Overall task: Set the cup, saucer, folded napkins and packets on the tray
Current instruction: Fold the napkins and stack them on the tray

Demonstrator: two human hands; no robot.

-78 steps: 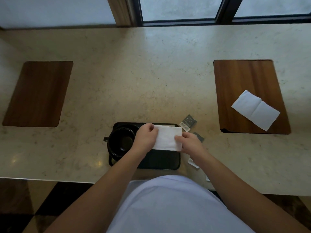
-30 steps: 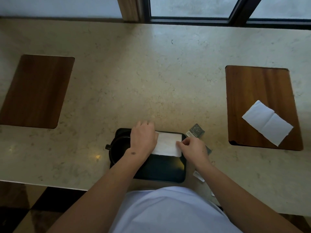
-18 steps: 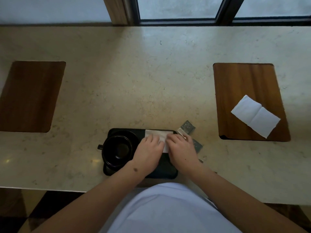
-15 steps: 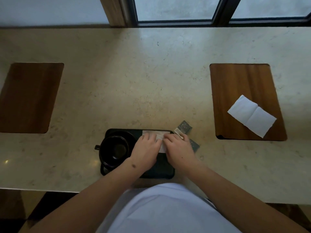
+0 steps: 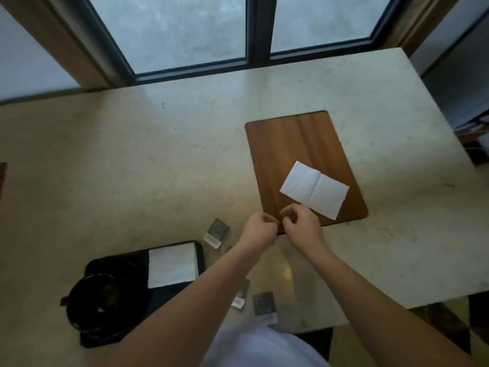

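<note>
Our left hand (image 5: pixel 260 227) and our right hand (image 5: pixel 301 226) sit side by side over the near corner of the wooden board (image 5: pixel 296 144). The fingers (image 5: pixel 287 214) of both hands are curled in, and they hold nothing that we can see, though the picture is a bit blurry there.

The second napkin (image 5: pixel 315 193) lies open on the board, just past our right fingers. That is the thing we want now. We reach a little more and pinch it by its near edge with both hands. We fold it along the line down its middle and press it flat, so it matches the other one.

The black tray (image 5: pixel 201 250) is back toward us and off to the left of our fingers. The folded napkin (image 5: pixel 172 264) lies on it already. The cup (image 5: pixel 92 300) sits on the tray too, at its left end. We cannot tell if the saucer is under it.

One packet (image 5: pixel 217 231) lies on the surface just left of our left fingers. Two more packets (image 5: pixel 263 303) lie close to our body. We pick those up after the napkin and set them on the tray.
</note>
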